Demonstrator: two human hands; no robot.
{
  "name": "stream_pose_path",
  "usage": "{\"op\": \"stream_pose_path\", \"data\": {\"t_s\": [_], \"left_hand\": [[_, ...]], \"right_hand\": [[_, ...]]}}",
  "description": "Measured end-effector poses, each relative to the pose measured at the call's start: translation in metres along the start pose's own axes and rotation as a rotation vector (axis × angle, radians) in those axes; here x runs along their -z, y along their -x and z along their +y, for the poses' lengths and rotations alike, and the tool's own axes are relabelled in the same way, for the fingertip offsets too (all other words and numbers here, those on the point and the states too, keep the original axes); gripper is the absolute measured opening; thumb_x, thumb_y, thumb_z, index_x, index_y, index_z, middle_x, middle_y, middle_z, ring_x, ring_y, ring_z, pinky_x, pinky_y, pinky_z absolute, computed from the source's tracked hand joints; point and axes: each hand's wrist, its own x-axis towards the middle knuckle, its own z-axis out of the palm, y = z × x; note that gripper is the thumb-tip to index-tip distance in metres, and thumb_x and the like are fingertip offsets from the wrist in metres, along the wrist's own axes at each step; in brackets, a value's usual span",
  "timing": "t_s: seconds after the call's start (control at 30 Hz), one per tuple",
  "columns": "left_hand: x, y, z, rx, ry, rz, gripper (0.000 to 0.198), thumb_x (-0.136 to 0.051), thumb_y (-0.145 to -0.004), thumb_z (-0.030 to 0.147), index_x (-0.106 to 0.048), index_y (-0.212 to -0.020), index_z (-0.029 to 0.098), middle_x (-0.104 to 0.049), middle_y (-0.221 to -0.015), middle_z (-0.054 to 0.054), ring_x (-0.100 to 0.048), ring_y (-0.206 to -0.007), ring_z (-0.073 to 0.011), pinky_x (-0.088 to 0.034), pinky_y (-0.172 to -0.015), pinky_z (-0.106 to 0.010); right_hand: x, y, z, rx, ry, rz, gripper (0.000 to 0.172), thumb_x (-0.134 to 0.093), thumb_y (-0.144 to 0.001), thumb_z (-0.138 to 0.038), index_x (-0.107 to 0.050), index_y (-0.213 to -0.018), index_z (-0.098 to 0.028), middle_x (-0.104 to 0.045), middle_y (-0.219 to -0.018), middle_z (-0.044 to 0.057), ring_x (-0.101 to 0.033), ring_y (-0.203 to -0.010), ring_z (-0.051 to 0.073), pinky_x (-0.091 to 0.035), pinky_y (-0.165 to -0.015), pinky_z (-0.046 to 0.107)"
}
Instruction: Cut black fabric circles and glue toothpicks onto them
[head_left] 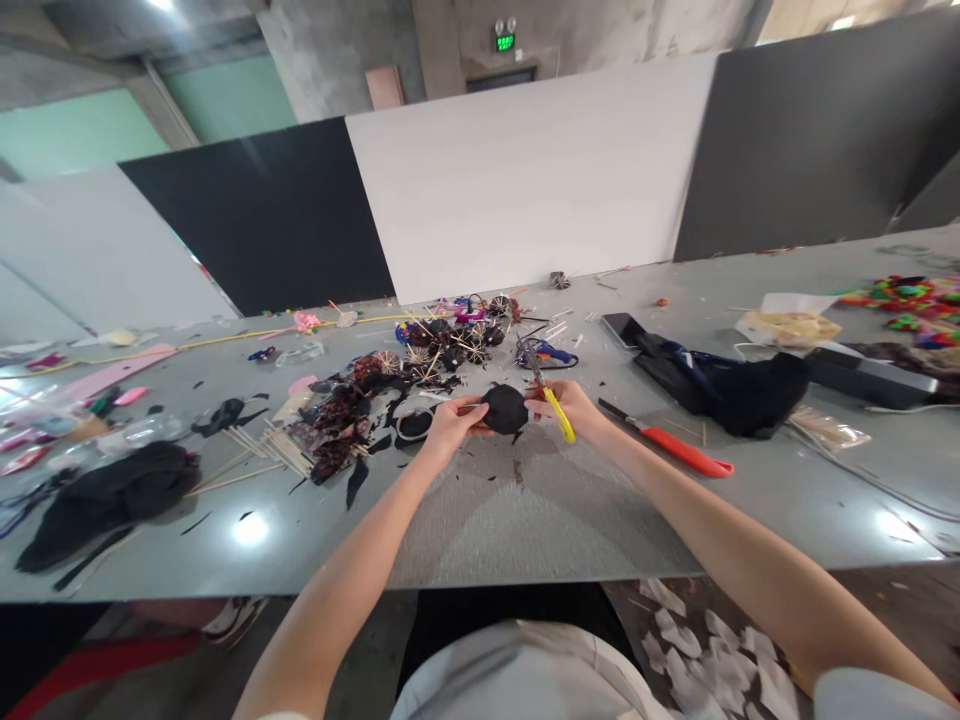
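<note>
Two hands over the grey tabletop (525,520), left hand (450,422) pinching a round black fabric piece (505,409), right hand (576,403) gripping yellow-handled scissors (556,408), blades pointing away, slightly leftward.

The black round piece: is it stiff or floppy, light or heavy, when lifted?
Probably light: the left hand pinches the black round piece at its edge. Likely thin and floppy: the right hand holds scissors against it, and black scraps lie on the table.
</note>
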Motion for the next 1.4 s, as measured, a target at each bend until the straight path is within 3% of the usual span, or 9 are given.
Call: {"op": "stream_pose_path", "data": {"t_s": [0.33, 0.57, 0.87, 1.17, 1.3, 1.4], "left_hand": [[0.002, -0.001, -0.002, 0.008, 0.071, -0.018, 0.043, -0.093, -0.068, 0.039, -0.078, -0.097, 0.011, -0.08, -0.093, -0.011, -0.076, -0.077, -0.023, -0.066, -0.082, -0.043], [0.0, -0.001, -0.001, -0.029, 0.004, 0.021, 0.042, -0.091, -0.07, 0.04, -0.077, -0.096, 0.012, -0.08, -0.091, -0.01, -0.076, -0.077, -0.0249, -0.065, -0.085, -0.048], [-0.001, 0.001, 0.002, -0.039, -0.012, 0.022, 0.049, -0.094, -0.063, 0.046, -0.076, -0.094, 0.013, -0.079, -0.085, -0.008, -0.076, -0.073, -0.0242, -0.066, -0.079, -0.045], [0.0, 0.0, 0.001, -0.139, -0.092, 0.073, 0.049, -0.091, -0.065, 0.05, -0.078, -0.094, 0.013, -0.079, -0.097, -0.009, -0.076, -0.078, -0.0247, -0.067, -0.076, -0.043], [0.004, -0.003, -0.001, -0.151, -0.1, 0.118, 0.049, -0.092, -0.066, 0.049, -0.077, -0.095, 0.012, -0.078, -0.101, -0.011, -0.076, -0.071, -0.0231, -0.067, -0.072, -0.042], [0.007, -0.004, -0.001, -0.175, -0.12, 0.131, 0.046, -0.09, -0.068, 0.049, -0.077, -0.094, 0.012, -0.078, -0.1, -0.01, -0.076, -0.071, -0.0229, -0.067, -0.07, -0.04]], "right_hand": [[0.003, -0.003, 0.007, 0.031, 0.007, 0.018, 0.048, -0.086, -0.062, -0.056, -0.067, -0.082, -0.017, -0.066, -0.079, 0.002, -0.061, -0.065, 0.015, -0.052, -0.065, 0.032], [-0.001, -0.004, 0.011, 0.01, -0.029, 0.047, 0.049, -0.088, -0.06, -0.055, -0.065, -0.082, -0.018, -0.069, -0.083, 0.004, -0.061, -0.067, 0.015, -0.053, -0.065, 0.031], [-0.001, -0.004, 0.014, 0.034, -0.027, 0.057, 0.044, -0.088, -0.062, -0.047, -0.066, -0.087, -0.018, -0.072, -0.089, 0.005, -0.065, -0.08, 0.02, -0.052, -0.069, 0.03], [0.001, -0.007, 0.02, 0.054, -0.012, 0.039, 0.042, -0.088, -0.064, -0.045, -0.067, -0.087, -0.018, -0.072, -0.088, 0.005, -0.064, -0.075, 0.019, -0.052, -0.068, 0.031], [0.005, -0.009, 0.023, 0.098, 0.102, 0.09, 0.046, -0.082, -0.071, -0.056, -0.064, -0.088, -0.017, -0.071, -0.088, 0.005, -0.062, -0.076, 0.019, -0.049, -0.068, 0.029], [0.013, -0.006, 0.017, 0.162, 0.416, 0.118, 0.044, -0.07, -0.083, -0.061, -0.062, -0.086, -0.018, -0.067, -0.079, 0.003, -0.056, -0.068, 0.016, -0.041, -0.064, 0.028]]}}
